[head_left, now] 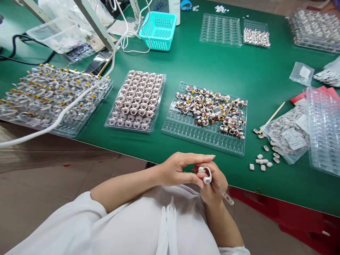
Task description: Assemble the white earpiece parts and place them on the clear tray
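Just past the table's front edge, my left hand (182,169) and my right hand (216,177) meet. Between them is a pale C-shaped ear-clip earphone (207,176). My left thumb presses its lower end, and the left fingers reach over the top toward the right hand. Behind the earphone the right fingers are curled, partly hidden. From the right palm sticks out a slim tool with a clear handle (227,198); its working end is hidden. Ahead of the hands lies a clear tray (180,132) with many earphone parts showing orange tabs heaped on it.
To the left stand a tray of pale ring-shaped parts (136,101) and stacked trays of tabbed parts (47,95). A white cable (79,101) crosses there. Loose small caps (262,161), a bag of caps (288,138) and clear trays (325,138) lie right. A turquoise basket (160,32) stands behind.
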`<action>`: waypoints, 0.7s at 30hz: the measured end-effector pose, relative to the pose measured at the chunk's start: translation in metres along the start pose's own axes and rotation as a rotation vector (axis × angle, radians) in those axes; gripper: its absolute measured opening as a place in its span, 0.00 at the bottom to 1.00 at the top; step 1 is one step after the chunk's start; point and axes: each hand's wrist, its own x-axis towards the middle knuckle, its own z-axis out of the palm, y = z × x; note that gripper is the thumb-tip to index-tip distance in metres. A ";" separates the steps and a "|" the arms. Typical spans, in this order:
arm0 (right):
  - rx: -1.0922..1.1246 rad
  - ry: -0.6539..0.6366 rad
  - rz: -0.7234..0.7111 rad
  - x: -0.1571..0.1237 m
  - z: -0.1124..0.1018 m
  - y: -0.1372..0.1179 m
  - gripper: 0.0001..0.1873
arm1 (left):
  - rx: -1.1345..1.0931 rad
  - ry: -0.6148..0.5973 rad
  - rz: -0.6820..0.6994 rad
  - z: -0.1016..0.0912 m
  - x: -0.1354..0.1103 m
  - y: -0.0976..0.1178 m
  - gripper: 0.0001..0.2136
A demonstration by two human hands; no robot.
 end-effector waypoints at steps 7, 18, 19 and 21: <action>-0.056 0.103 -0.083 -0.003 0.011 0.000 0.10 | -0.099 0.112 0.129 0.012 -0.007 -0.005 0.24; -0.059 -0.019 -0.066 0.010 0.005 -0.005 0.05 | -0.100 0.100 0.047 0.003 -0.008 -0.004 0.24; -0.092 -0.051 -0.068 0.012 0.002 -0.006 0.04 | -0.070 0.089 0.046 0.001 -0.008 -0.003 0.25; -0.196 -0.097 -0.093 0.016 -0.005 -0.008 0.06 | 0.014 0.073 0.068 -0.003 -0.007 -0.001 0.26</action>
